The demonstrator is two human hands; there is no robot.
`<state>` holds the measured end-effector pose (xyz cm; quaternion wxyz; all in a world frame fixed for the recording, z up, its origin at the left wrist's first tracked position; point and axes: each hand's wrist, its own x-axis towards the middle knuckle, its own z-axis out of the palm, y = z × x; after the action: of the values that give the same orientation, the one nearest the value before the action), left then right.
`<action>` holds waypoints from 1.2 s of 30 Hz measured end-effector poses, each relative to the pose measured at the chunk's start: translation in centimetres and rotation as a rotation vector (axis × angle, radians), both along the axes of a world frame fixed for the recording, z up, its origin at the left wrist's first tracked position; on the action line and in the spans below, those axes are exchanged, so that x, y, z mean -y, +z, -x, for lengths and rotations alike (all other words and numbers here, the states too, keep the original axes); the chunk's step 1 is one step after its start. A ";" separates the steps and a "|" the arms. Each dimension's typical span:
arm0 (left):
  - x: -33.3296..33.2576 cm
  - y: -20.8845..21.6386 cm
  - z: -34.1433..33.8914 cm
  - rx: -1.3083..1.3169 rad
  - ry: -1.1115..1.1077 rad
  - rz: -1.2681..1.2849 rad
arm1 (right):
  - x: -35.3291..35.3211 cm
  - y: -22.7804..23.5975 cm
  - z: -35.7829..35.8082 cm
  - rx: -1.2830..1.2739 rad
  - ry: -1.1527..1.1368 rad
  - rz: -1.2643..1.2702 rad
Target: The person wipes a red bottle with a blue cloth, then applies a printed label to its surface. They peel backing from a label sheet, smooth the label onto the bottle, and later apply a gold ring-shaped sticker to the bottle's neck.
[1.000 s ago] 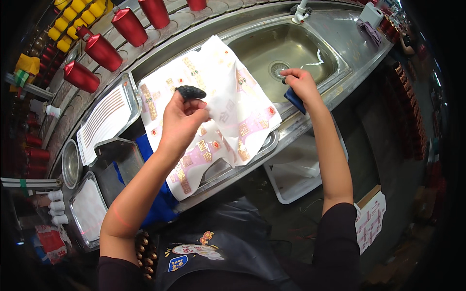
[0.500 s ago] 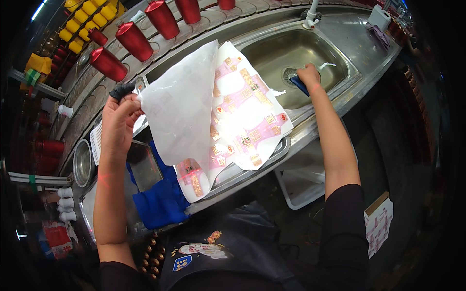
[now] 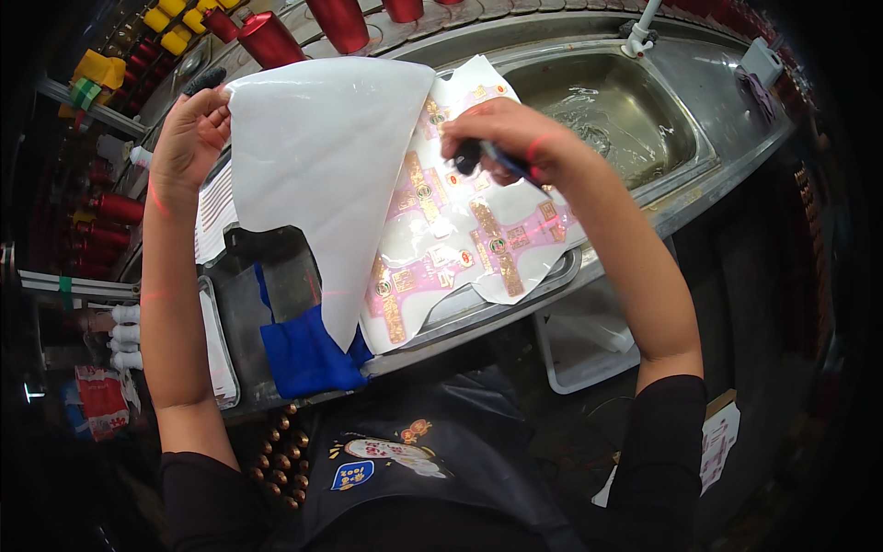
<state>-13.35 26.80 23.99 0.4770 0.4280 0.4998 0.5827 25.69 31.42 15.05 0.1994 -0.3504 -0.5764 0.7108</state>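
Observation:
My left hand (image 3: pixel 190 138) pinches the upper left corner of a smooth white sheet (image 3: pixel 317 156), holding it raised. A dark covering wraps one of its fingertips. The sheet's right edge meets a glossy sheet of pink and gold printed decals (image 3: pixel 497 244) with wavy cut edges, lying on the metal counter beside the sink. Above the upper part of the decals is my right hand (image 3: pixel 515 138), fingers closed around a dark blue and black object (image 3: pixel 467 156). Motion blur and the fingers hide its exact kind; whether it touches the decals I cannot tell.
To the right is a steel sink (image 3: pixel 681 156) holding some water, under a white tap (image 3: pixel 636 41). Red metallic bottles (image 3: pixel 267 39) stand on a slatted conveyor behind. A blue cloth (image 3: pixel 313 354) and dark tray (image 3: pixel 276 262) lie left. Below the counter sits a pale tub (image 3: pixel 575 368).
My right hand has come left from the sink to above the decals, still holding the dark object. My left hand has moved up and left, spreading the white sheet wider. The sink water is now rippling.

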 end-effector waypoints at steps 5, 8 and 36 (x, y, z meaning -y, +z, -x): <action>-0.2 0.3 2.3 0.065 0.006 0.048 | -1.8 -2.3 0.0 0.165 -0.136 -0.229; -0.2 0.0 3.3 0.088 0.034 0.062 | -5.9 -6.6 -6.4 0.157 -0.483 -0.237; 3.7 1.6 -7.7 -0.033 -0.086 -0.122 | -10.0 -10.1 -10.8 0.340 -0.686 -0.442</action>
<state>-5.61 23.10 25.57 0.4660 0.4871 0.4523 0.5840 36.49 41.46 4.98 0.3963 -0.5822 -0.5895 0.3955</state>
